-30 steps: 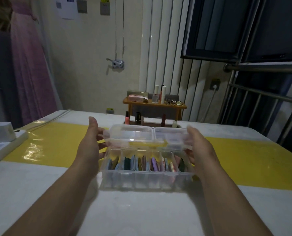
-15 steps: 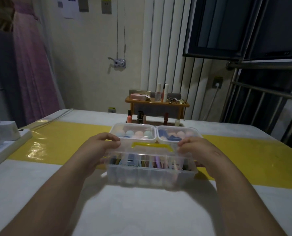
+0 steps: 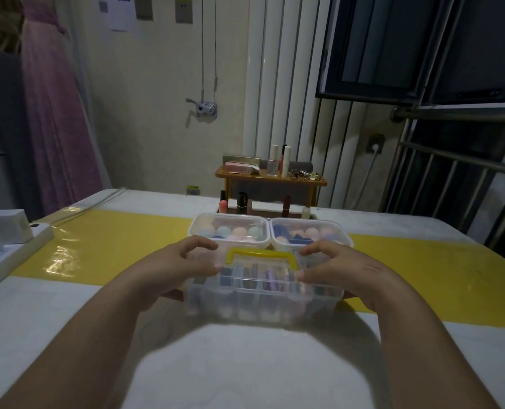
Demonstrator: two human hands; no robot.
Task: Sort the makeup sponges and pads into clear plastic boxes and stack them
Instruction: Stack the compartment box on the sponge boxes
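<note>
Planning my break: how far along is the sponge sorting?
Done: back-left box and back-right box hold sponges, lids on. In hand: left hand and right hand grip the pad box, lid down. Left: stacking; no box sits on another.

The yellow-striped table point(image 3: 245, 379) bears two sponge boxes point(image 3: 230, 228) and a power strip point(image 3: 12, 252).

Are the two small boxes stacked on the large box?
No, the left small box and the right small box stand side by side behind the large box.
</note>
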